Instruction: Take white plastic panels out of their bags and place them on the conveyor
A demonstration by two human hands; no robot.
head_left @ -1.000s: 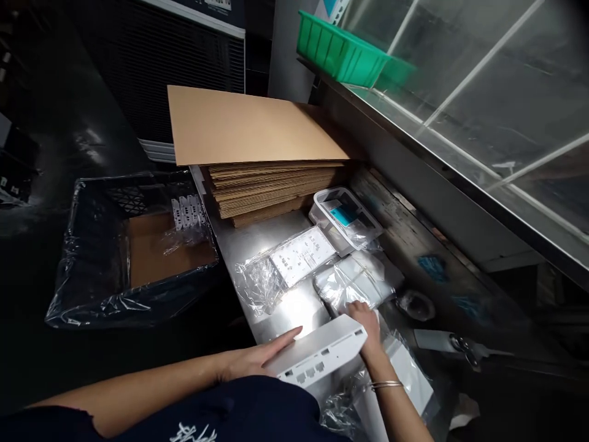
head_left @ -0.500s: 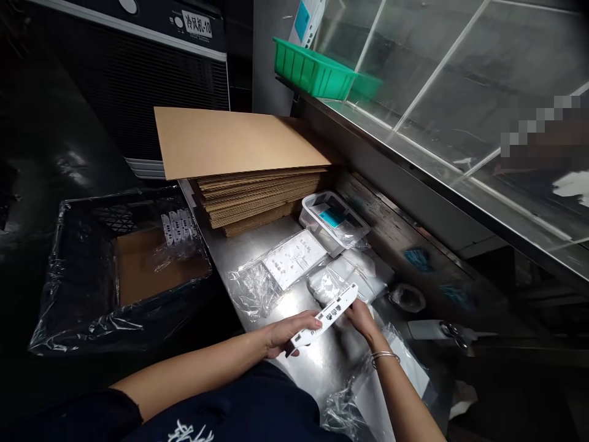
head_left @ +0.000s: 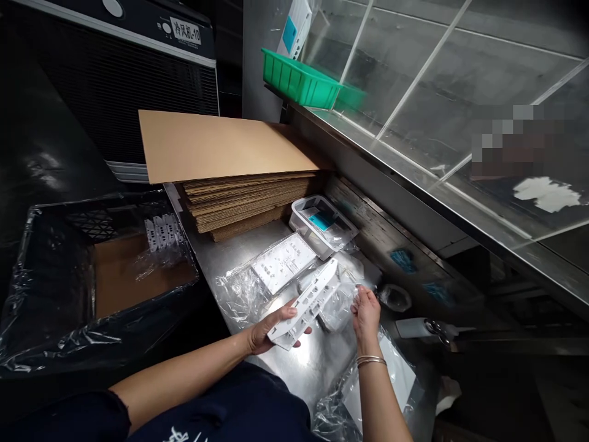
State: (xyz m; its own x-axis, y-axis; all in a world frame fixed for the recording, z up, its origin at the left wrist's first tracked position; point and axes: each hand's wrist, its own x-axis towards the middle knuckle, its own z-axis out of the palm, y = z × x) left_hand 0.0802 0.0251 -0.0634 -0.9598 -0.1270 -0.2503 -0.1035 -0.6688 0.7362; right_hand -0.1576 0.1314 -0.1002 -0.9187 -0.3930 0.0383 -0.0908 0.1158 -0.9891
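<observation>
Item 1, in hand: white ribbed plastic panel (head_left: 307,302), long and flat, ribbed face turned up, tilted with its far end higher. I see it held just above the steel counter (head_left: 221,253), near the front edge.

Item 2: left hand (head_left: 267,326). Its grip is clamped on the near end of the panel, thumb on top and fingers beneath.

Item 3: right hand (head_left: 365,310), with thin metal bangles (head_left: 370,360) on the wrist. Its grip is pinched together on a clear plastic bag (head_left: 339,305) just beside the panel's right edge.

Item 4: bagged white flat panel (head_left: 281,270), lying on the counter just behind the left hand.

Item 5: clear rectangular plastic tub (head_left: 322,224), behind that, with a blue-marked piece inside.

Item 6: stack of brown corrugated cardboard sheets (head_left: 230,166) at the counter's far end; the top sheet overhangs to the left.

Item 7: black crate lined with clear film (head_left: 41,288), left of the counter and lower, holding a brown cardboard base and a bagged row of small white parts (head_left: 162,232).

Item 8: green plastic bin (head_left: 299,83) on the ledge above the glass panels.
</observation>
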